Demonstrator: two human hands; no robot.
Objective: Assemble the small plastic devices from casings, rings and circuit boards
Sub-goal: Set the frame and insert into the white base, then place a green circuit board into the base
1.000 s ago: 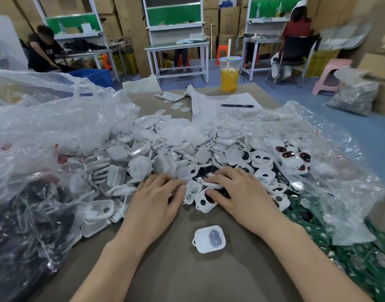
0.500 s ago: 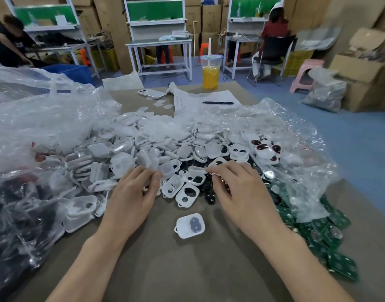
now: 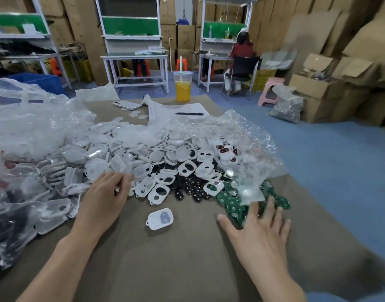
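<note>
White plastic casings (image 3: pixel 143 153) lie heaped across the far half of a brown bench (image 3: pixel 176 258), spilling out of crumpled clear bags (image 3: pixel 30 127). Black round parts (image 3: pixel 191 189) sit at the heap's near edge, and green circuit boards (image 3: pixel 230 203) lie to its right, partly under bag film. One lone casing (image 3: pixel 160 219) with a dark insert rests on bare bench between the hands. At the heap's edge the left hand (image 3: pixel 106 199) has its grip closed in a pinch on a small pale piece (image 3: pixel 117 188). The right hand (image 3: pixel 261 232) has an open grip, fingers spread, with fingertips over the nearest boards; whether they touch cannot be told. The boards overlap loosely, so a flat, splayed hand would likely drag several at once or nudge them toward the bench's right edge, which is near. The film above them could snag a finger. The pinched piece could slip and vanish among the white parts. What that piece is cannot be made out, and no rings can be picked out with certainty. The left bags hide dark contents, and both forearms are cut off at the bottom.
</note>
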